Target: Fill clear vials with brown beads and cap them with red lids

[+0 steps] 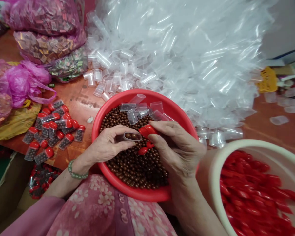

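Observation:
Over a red basin (147,196) of brown balls (137,170), my left hand (110,141) holds a clear tube (132,137) between thumb and fingers; brown balls show at its open end, which faces right. My right hand (178,147) pinches a red cap (147,130) just beside that end. Whether cap and tube touch is hard to tell. Below the fingers, more red caps (143,150) lie on the balls. Several empty clear tubes (132,116) rest at the basin's far side.
Filled, red-capped tubes (52,129) lie on the table (76,95) at left, near pink bags (27,78). A large heap of clear tubes (186,59) rises behind the basin. A white bucket (212,173) of red caps stands right; a box (5,183) sits lower left.

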A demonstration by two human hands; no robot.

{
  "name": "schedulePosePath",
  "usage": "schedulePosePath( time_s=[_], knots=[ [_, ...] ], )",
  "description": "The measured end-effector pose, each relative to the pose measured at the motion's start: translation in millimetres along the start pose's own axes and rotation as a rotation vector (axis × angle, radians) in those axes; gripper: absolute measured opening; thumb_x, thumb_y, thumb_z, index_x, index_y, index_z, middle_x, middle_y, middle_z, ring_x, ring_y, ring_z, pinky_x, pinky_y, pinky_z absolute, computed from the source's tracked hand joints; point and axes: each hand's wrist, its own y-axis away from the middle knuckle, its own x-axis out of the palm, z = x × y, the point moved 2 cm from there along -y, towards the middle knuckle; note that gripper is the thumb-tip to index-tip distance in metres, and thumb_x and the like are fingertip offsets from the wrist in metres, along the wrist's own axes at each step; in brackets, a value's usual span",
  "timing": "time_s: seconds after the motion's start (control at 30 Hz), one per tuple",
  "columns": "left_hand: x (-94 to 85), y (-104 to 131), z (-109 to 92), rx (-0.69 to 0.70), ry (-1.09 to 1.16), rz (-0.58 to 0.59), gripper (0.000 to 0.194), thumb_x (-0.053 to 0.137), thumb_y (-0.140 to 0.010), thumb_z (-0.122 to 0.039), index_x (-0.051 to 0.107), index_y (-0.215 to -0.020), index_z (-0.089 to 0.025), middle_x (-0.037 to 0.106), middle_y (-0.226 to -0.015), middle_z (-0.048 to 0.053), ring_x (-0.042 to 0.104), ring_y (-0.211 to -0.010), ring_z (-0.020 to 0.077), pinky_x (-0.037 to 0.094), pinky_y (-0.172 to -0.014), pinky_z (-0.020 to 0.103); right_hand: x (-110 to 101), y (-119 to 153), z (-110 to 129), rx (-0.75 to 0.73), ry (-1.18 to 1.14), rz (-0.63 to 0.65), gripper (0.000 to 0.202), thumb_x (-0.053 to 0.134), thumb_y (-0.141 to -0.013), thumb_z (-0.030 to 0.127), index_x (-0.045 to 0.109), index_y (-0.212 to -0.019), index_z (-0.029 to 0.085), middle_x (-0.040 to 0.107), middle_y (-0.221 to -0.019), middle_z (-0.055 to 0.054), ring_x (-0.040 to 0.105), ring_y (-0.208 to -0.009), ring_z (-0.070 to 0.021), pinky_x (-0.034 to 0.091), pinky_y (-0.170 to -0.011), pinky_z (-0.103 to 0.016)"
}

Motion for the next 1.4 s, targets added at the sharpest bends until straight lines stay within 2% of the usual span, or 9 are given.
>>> schedulePosePath(
  time_s=[0.33,0.5,0.67,0.77,0.9,1.07,1.2,1.3,1.4],
  knots=[
    [1.1,-1,4,0.072,-0.109,-0.019,0.02,0.064,-0.082,-0.016,0.07,-0.101,-0.014,0.067,-0.103,0.006,0.061,-0.099,0.0166,0.045,-0.094,0.032,2,-7,18,-0.162,0.238,0.202,0.05,0.069,-0.081,0.005,0.066,-0.122,0.032,0.071,-0.097,-0.003,0.069,-0.082,-0.0145,0.059,-0.07,-0.027],
    [0.2,-1,1,0.052,-0.145,-0.067,0.02,0.062,-0.082,-0.013,0.069,-0.101,-0.013,0.068,-0.102,0.006,0.062,-0.096,0.0152,0.047,-0.091,0.03,-12,-5,21,-0.215,0.372,0.296,0.048,0.067,-0.082,0.004,0.064,-0.124,0.026,0.07,-0.1,-0.006,0.068,-0.083,-0.0148,0.058,-0.072,-0.026],
    [0.2,-1,-1,0.06,-0.167,-0.062,0.017,0.061,-0.083,-0.012,0.07,-0.097,-0.013,0.07,-0.102,0.007,0.063,-0.097,0.0152,0.047,-0.092,0.03,-24,-5,28,-0.189,0.443,0.343,0.045,0.065,-0.083,0.003,0.064,-0.123,0.024,0.068,-0.1,-0.006,0.067,-0.085,-0.0139,0.057,-0.076,-0.025],
    [-0.2,-1,2,0.065,-0.198,-0.063,0.018,0.062,-0.083,-0.014,0.071,-0.098,-0.014,0.069,-0.101,0.006,0.063,-0.097,0.016,0.047,-0.091,0.031,-15,-8,29,-0.198,0.393,0.296,0.045,0.065,-0.083,0.004,0.063,-0.122,0.026,0.068,-0.099,-0.005,0.067,-0.085,-0.0139,0.057,-0.075,-0.025],
    [-0.4,-1,4,0.037,-0.221,-0.063,0.021,0.062,-0.082,-0.013,0.071,-0.101,-0.016,0.069,-0.1,0.005,0.063,-0.094,0.0161,0.047,-0.088,0.03,-5,-10,27,-0.229,0.375,0.39,0.041,0.061,-0.086,0.005,0.062,-0.123,0.025,0.068,-0.099,-0.006,0.067,-0.084,-0.0141,0.057,-0.072,-0.025],
    [-0.4,-2,2,-0.008,-0.157,-0.084,0.021,0.061,-0.084,-0.014,0.071,-0.102,-0.015,0.071,-0.102,0.005,0.063,-0.093,0.0147,0.047,-0.089,0.029,-24,-8,28,-0.14,0.475,0.451,0.033,0.063,-0.087,0.009,0.066,-0.118,0.02,0.068,-0.1,-0.007,0.068,-0.086,-0.0142,0.056,-0.076,-0.024],
    [-0.6,-3,3,-0.012,-0.122,-0.069,0.02,0.062,-0.083,-0.013,0.071,-0.101,-0.015,0.072,-0.102,0.005,0.063,-0.093,0.0146,0.047,-0.089,0.029,-30,-8,31,-0.03,0.43,0.357,0.033,0.066,-0.085,0.011,0.069,-0.115,0.025,0.07,-0.098,-0.004,0.068,-0.084,-0.0143,0.057,-0.075,-0.025],
    [-0.6,-4,5,-0.038,-0.08,-0.062,0.02,0.063,-0.082,-0.014,0.071,-0.101,-0.016,0.072,-0.101,0.004,0.063,-0.093,0.0149,0.046,-0.09,0.03,-18,-9,31,-0.017,0.32,0.191,0.04,0.071,-0.081,0.008,0.07,-0.114,0.03,0.072,-0.096,-0.001,0.069,-0.083,-0.0144,0.058,-0.075,-0.027],
    [0.1,-3,6,-0.063,-0.005,-0.043,0.021,0.064,-0.082,-0.016,0.071,-0.102,-0.016,0.071,-0.095,0.003,0.063,-0.09,0.0149,0.046,-0.09,0.03,-1,-9,27,-0.017,0.22,0.121,0.041,0.071,-0.08,0.008,0.07,-0.114,0.03,0.073,-0.095,-0.001,0.07,-0.086,-0.0152,0.059,-0.077,-0.028]
  ],
)
